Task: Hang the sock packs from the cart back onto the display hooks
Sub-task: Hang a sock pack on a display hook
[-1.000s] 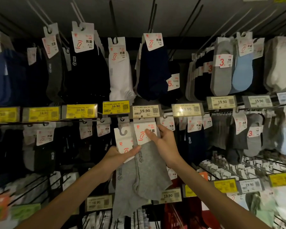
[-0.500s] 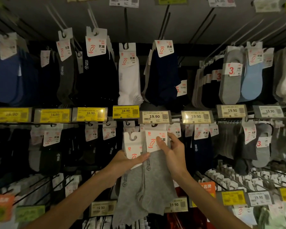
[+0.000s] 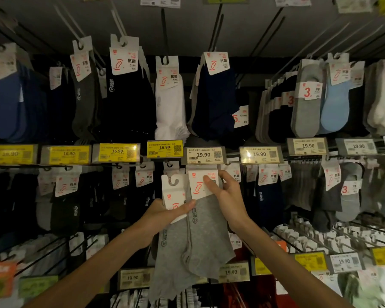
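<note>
- A grey sock pack [image 3: 172, 250] of soft knit fabric is pinched by the left hand [image 3: 162, 215], with the thumb laid flat across its white card header, which has a hook-shaped cutout
- A second grey sock pack [image 3: 207, 236] is gripped by the right hand [image 3: 228, 196], thumb on its smooth white card, fingers curled behind
- That card's top edge lies just under a rectangular 19.90 price label [image 3: 203, 154]; whether it is hooked cannot be told

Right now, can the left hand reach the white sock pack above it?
Probably not freely: the left hand holds a grey sock pack, and the yellow price tag sits between it and the white sock pack.
</note>
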Available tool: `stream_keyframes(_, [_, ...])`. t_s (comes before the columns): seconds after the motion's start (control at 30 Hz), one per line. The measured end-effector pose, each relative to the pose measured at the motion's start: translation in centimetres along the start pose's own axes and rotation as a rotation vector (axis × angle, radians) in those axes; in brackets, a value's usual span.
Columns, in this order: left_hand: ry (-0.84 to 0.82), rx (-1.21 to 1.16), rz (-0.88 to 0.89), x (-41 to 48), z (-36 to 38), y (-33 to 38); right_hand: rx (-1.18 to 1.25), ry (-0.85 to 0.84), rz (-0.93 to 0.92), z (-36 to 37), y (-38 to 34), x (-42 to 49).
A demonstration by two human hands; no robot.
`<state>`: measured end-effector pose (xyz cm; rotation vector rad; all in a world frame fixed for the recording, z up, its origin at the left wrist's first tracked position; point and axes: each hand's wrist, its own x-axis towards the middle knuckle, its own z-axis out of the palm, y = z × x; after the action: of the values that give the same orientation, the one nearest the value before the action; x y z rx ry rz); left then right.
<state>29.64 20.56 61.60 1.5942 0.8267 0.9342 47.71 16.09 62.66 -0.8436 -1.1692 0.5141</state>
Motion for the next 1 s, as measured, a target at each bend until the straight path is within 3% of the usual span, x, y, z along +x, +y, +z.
stream_keyframes(0.3, [-0.001,0.052,0.004,0.5,-0.1,-0.1,-0.005,0.057,-0.010,1.5,-2.8,2.7])
stream_keyframes(0.53, [0.024,0.105,0.018,0.9,-0.6,0.0,0.001,-0.026,0.074,0.8,-3.5,3.4])
stream_keyframes(1.0, [0.012,0.093,0.039,0.7,-0.5,0.2,0.045,-0.009,0.113,1.1,-3.5,3.5])
